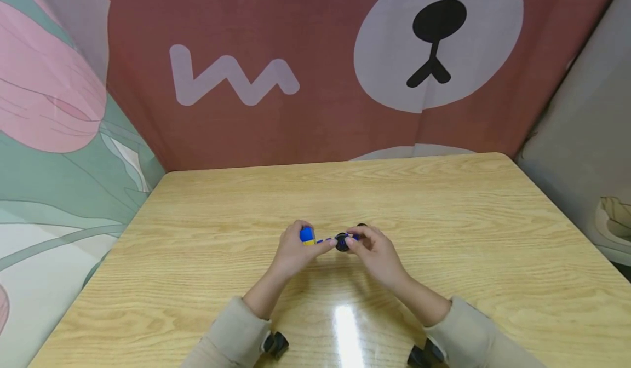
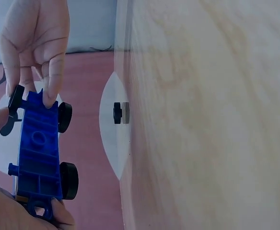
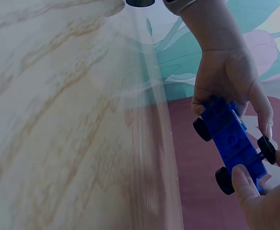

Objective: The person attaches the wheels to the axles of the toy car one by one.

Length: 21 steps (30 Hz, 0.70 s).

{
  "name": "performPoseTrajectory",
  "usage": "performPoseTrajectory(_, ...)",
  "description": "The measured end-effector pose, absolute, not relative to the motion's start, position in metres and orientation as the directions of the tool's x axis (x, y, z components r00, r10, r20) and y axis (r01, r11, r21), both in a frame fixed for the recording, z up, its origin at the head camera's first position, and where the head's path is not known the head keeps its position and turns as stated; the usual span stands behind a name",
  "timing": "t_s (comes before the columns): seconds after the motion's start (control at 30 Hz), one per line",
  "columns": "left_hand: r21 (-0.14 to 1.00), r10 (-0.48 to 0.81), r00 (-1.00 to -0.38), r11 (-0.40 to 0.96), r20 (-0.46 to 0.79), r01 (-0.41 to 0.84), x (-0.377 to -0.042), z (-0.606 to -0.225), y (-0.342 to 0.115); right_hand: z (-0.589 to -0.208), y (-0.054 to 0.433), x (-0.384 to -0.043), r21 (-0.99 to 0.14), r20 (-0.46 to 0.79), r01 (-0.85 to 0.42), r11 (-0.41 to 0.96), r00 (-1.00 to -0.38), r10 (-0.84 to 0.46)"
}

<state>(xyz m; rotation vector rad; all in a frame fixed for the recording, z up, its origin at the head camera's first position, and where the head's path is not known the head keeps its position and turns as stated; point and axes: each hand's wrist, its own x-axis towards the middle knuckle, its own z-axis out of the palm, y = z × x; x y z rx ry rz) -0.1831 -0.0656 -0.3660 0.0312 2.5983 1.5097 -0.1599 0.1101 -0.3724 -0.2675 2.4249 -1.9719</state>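
Both hands hold a toy car (image 1: 325,240) raised over the table, its blue chassis (image 2: 38,143) showing from below in the wrist views. The left hand (image 1: 294,250) grips one end, near a blue and yellow block part (image 1: 307,235). Its thumb reaches along the side to a black wheel (image 3: 267,149) on an axle stub. The right hand (image 1: 379,256) holds the other end, with one digit on the underside and another against that same wheel. Two more black wheels (image 2: 69,180) sit along the opposite side. One axle stub (image 2: 13,169) is bare.
A loose black wheel (image 2: 117,113) stands on the wooden table (image 1: 197,220), beyond the hands. Black wrist devices (image 1: 276,345) show at the sleeves. A printed curtain (image 1: 315,121) hangs behind the table's far edge.
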Motion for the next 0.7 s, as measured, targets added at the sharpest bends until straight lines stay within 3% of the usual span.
performPoseTrajectory(0.17, 0.871, 0.087, -0.990, 0.488, -0.116, -0.059, -0.1836, -0.3669, -0.0667, -0.3698, 0.1105, -0.1619, -0.996, -0.068, 0.062, 0.057, -0.992, -0.110)
performPoseTrajectory(0.3, 0.870, 0.080, -0.991, 0.490, -0.107, -0.054, -0.1838, -0.3666, -0.0674, -0.3712, 0.1115, -0.1632, -0.986, -0.131, 0.144, -0.079, -0.981, -0.141)
performPoseTrajectory(0.43, 0.870, 0.080, -0.992, 0.491, -0.102, -0.050, -0.1838, -0.3645, -0.0684, -0.3721, 0.1117, -0.1640, -0.980, -0.123, 0.148, -0.130, -0.976, -0.181)
performPoseTrajectory(0.7, 0.885, 0.123, -0.987, 0.463, -0.105, -0.036, -0.1850, -0.3629, -0.0703, -0.3715, 0.1119, -0.1639, -0.995, -0.069, 0.082, -0.059, -0.979, -0.193)
